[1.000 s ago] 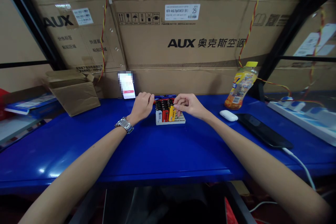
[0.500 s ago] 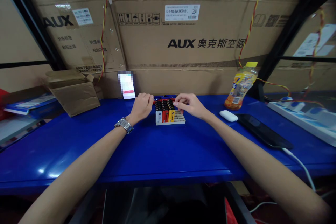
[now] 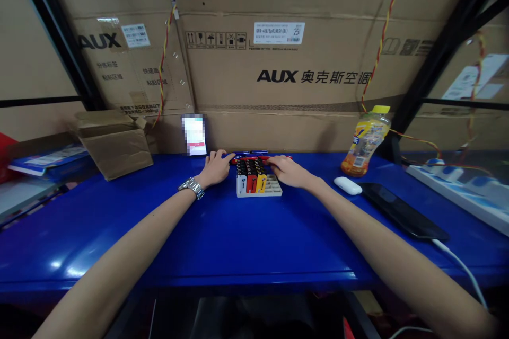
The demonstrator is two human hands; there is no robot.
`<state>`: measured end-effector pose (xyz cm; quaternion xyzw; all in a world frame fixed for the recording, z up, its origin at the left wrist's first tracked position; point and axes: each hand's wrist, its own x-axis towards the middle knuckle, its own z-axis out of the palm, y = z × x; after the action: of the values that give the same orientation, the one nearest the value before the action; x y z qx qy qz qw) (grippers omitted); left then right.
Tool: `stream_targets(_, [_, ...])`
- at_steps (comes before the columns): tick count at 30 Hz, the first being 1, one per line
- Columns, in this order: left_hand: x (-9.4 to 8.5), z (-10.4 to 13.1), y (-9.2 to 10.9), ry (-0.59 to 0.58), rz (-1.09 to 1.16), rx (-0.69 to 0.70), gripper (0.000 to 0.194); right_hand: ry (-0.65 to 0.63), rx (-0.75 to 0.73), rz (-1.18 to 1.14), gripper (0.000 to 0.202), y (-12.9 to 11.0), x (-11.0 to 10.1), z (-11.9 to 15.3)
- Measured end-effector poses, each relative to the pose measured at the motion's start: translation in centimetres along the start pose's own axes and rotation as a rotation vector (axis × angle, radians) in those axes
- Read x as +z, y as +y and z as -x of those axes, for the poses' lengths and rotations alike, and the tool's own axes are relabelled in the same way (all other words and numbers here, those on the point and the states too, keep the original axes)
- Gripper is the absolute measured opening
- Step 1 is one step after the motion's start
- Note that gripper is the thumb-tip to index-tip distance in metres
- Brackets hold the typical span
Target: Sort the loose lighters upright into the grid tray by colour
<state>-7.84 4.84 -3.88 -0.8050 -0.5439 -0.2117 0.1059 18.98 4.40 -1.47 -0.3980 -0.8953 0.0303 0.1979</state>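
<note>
A pale gridded tray (image 3: 274,186) stands on the blue tabletop, its left part filled with upright lighters (image 3: 251,184) in white, red and yellow with black tops. Bare slots show at its right. My left hand (image 3: 216,168), with a metal watch at the wrist, is open beside the tray's back left corner, a finger stretched towards a slim red item (image 3: 234,160) lying behind it. Over the back right corner lies my right hand (image 3: 289,170), open, fingers stretched forward and left; its fingertips are partly hidden. A blue pen-like item (image 3: 254,153) lies further back.
A lit phone (image 3: 194,135) leans against the large cardboard carton (image 3: 222,85). At left sits an open small box (image 3: 115,143). On the right are a drink bottle (image 3: 365,140), a white earbud case (image 3: 348,186), a black phone (image 3: 401,212) on a cable, and a power strip (image 3: 457,188).
The view has tilted slightly upward. My left hand's fingers have uncurled towards the red item behind the tray. My right hand has flattened from a bent-finger pose over the tray's back right.
</note>
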Motion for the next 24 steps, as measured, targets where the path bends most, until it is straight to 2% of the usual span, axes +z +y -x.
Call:
stream_targets(3, [0.1, -0.5, 0.4, -0.108, 0.018, -0.034, 0.042, 0.055, 0.118, 0.17, 0.034, 1.6, 0.1, -1.0])
stream_targets(6, [0.1, -0.6, 1.2, -0.134, 0.007, -0.032, 0.034, 0.006, 0.185, 0.266, 0.041, 2.7, 0.4, -2.4])
stream_targets(10, [-0.1, -0.5, 2.0, -0.099, -0.027, 0.065, 0.025, -0.153, 0.187, 0.313, 0.048, 2.8, 1.2, -4.3])
stream_targets(15, [-0.5, -0.9, 1.6, -0.218, 0.105, 0.228, 0.017, -0.224, 0.199, 0.302, 0.035, 2.4, 0.8, -4.7])
stream_targets(19, [-1.0, -1.8, 1.0, -0.275, 0.213, 0.348, 0.03, -0.263, 0.161, 0.249, 0.035, 1.9, -0.8, -3.7])
stream_targets(24, [-1.8, -3.5, 0.9, -0.382, 0.145, 0.31, 0.063, -0.282, 0.035, 0.209, 0.024, 1.7, -2.0, -2.2])
